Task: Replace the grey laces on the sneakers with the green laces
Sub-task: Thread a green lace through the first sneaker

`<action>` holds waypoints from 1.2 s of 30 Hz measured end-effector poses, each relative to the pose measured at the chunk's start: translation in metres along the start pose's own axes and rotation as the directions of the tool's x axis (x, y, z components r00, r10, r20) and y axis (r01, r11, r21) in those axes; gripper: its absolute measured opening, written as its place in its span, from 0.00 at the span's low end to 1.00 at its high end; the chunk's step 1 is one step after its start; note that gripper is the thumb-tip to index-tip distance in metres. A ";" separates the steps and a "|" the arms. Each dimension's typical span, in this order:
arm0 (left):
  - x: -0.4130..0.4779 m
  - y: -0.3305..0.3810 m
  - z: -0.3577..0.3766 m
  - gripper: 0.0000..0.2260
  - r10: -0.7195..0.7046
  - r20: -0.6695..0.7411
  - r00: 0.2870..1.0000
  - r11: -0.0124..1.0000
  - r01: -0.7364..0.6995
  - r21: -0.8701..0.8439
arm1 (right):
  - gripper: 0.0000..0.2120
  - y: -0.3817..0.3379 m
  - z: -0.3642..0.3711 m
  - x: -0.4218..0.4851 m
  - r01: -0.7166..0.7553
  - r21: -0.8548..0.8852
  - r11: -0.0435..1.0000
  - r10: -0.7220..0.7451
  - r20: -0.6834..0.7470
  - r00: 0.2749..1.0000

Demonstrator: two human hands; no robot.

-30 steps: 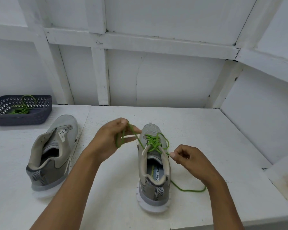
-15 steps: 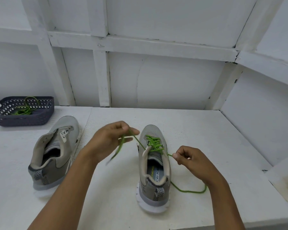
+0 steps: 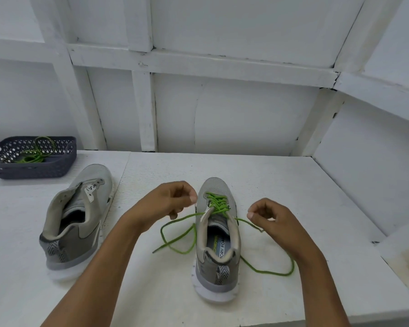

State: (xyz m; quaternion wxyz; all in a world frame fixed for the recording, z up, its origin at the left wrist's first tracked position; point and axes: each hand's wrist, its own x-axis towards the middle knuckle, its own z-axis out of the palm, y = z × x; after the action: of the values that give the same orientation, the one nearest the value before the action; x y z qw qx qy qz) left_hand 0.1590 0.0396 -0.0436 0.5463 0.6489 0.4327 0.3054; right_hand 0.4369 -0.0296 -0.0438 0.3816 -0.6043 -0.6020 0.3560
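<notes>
2 grey sneakers stand on the white tabletop [image 3: 293, 197], both with the heel toward the person and the toe toward the wall [image 3: 234, 114]. The laced sneaker [image 3: 216, 244] is in the middle, between the 2 hands, and the green lace [image 3: 216, 204] crosses several times over its tongue. From the top eyelets the 2 free ends go out to both sides. The left end runs toward the left hand [image 3: 168, 201], passes just under its lowest finger, then makes a loose loop that lies on the tabletop beside the sneaker. The left hand is just beside the front part of this sneaker. Its fingers are curled inward and a little blurred, and I cannot tell if they pinch the lace or are only above it. The right end runs to the right hand [image 3: 272, 220], goes out of sight under it, and shows again as a wide loop on the tabletop near the heel. The right hand also has its fingers curled, but whether it holds the lace I cannot tell. The unlaced sneaker [image 3: 78, 215] stands well apart at the left, its tongue loose with a white label on it. Behind it, near the wall, is a dark basket [image 3: 45, 169], and in it lies a second green lace [image 3: 36, 153].
</notes>
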 end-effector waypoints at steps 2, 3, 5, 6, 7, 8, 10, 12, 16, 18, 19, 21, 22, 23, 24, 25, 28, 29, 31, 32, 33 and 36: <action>-0.001 0.003 0.003 0.01 0.036 0.069 0.997 0.983 -0.048 0.179 | 0.04 -0.009 0.004 0.003 0.072 -0.022 0.997 -0.072 -0.033 0.997; -0.001 0.004 0.005 0.02 0.049 0.097 0.994 0.973 -0.069 0.220 | 0.05 -0.014 0.007 0.004 0.106 -0.045 0.993 -0.106 -0.012 0.994; 0.001 0.005 0.010 0.03 0.057 0.130 0.990 0.965 -0.088 0.245 | 0.05 -0.021 0.018 0.009 0.149 -0.129 0.980 -0.142 0.062 0.988; 0.001 0.005 0.011 0.03 0.058 0.127 0.990 0.964 -0.088 0.249 | 0.05 -0.023 0.024 0.012 0.160 -0.191 0.969 -0.143 0.096 0.985; 0.002 0.005 0.012 0.02 0.060 0.114 0.992 0.962 -0.088 0.257 | 0.05 -0.025 0.029 0.014 0.164 -0.255 0.953 -0.139 0.115 0.984; 0.002 0.004 0.012 0.02 0.059 0.099 0.993 0.961 -0.084 0.265 | 0.06 -0.027 0.033 0.016 0.170 -0.309 0.936 -0.139 0.120 0.983; 0.002 0.003 0.013 0.02 0.044 0.097 0.994 0.963 -0.068 0.259 | 0.07 -0.031 0.037 0.019 0.189 -0.380 0.906 -0.157 0.115 0.981; 0.000 0.002 0.013 0.01 0.022 0.123 0.992 0.970 -0.051 0.236 | 0.08 -0.035 0.039 0.022 0.210 -0.419 0.883 -0.176 0.117 0.977; 0.000 0.005 0.020 0.08 0.001 0.090 0.996 0.956 -0.027 0.293 | 0.02 -0.041 0.045 0.028 0.222 -0.548 0.806 -0.170 0.145 0.975; 0.002 0.007 0.025 0.11 -0.020 0.062 0.998 0.937 -0.003 0.350 | 0.06 -0.044 0.048 0.031 0.225 -0.622 0.750 -0.148 0.174 0.974; 0.003 0.008 0.026 0.12 -0.023 0.047 0.999 0.931 0.004 0.364 | 0.06 -0.044 0.048 0.033 0.223 -0.635 0.739 -0.135 0.184 0.974; 0.004 0.007 0.025 0.12 -0.015 0.025 1.000 0.940 0.006 0.342 | 0.04 -0.043 0.046 0.033 0.214 -0.601 0.770 -0.120 0.193 0.974; 0.003 0.008 0.023 0.10 -0.005 0.023 1.000 0.947 -0.002 0.320 | 0.03 -0.041 0.045 0.032 0.207 -0.549 0.810 -0.121 0.189 0.974; 0.002 0.007 0.021 0.07 0.012 0.027 1.000 0.955 -0.019 0.296 | 0.03 -0.040 0.043 0.031 0.197 -0.479 0.855 -0.124 0.180 0.976; 0.000 0.007 0.018 0.04 0.031 0.042 0.999 0.959 -0.041 0.279 | 0.05 -0.039 0.042 0.030 0.189 -0.404 0.895 -0.131 0.166 0.977; 0.000 0.007 0.015 0.01 0.049 0.063 0.997 0.959 -0.064 0.275 | 0.07 -0.038 0.040 0.028 0.185 -0.344 0.921 -0.142 0.148 0.979; 0.001 0.007 0.010 0.06 0.086 0.088 0.992 0.924 -0.112 0.365 | 0.09 -0.035 0.037 0.026 0.180 -0.298 0.937 -0.150 0.120 0.981; 0.002 0.006 0.009 0.07 0.097 0.077 0.992 0.907 -0.120 0.404 | 0.09 -0.034 0.037 0.025 0.175 -0.296 0.939 -0.145 0.119 0.982; 0.004 0.006 0.010 0.08 0.114 0.073 0.991 0.872 -0.135 0.470 | 0.08 -0.034 0.036 0.025 0.167 -0.296 0.940 -0.138 0.118 0.983; 0.004 0.005 0.012 0.08 0.116 0.080 0.990 0.858 -0.140 0.495 | 0.07 -0.035 0.036 0.024 0.170 -0.304 0.937 -0.139 0.119 0.983; 0.004 0.004 0.013 0.08 0.115 0.087 0.989 0.847 -0.144 0.512 | 0.08 -0.036 0.036 0.023 0.177 -0.318 0.932 -0.145 0.122 0.982; 0.005 0.001 0.014 0.10 0.082 0.115 0.990 0.842 -0.131 0.523 | 0.09 -0.039 0.040 0.022 0.206 -0.359 0.910 -0.169 0.133 0.977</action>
State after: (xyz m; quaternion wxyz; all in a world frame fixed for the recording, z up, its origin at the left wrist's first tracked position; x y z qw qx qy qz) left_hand 0.1735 0.0377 -0.0462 0.3471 0.8101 0.4388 0.1753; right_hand 0.3837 -0.0070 -0.0268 0.2630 -0.5864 -0.7317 0.2270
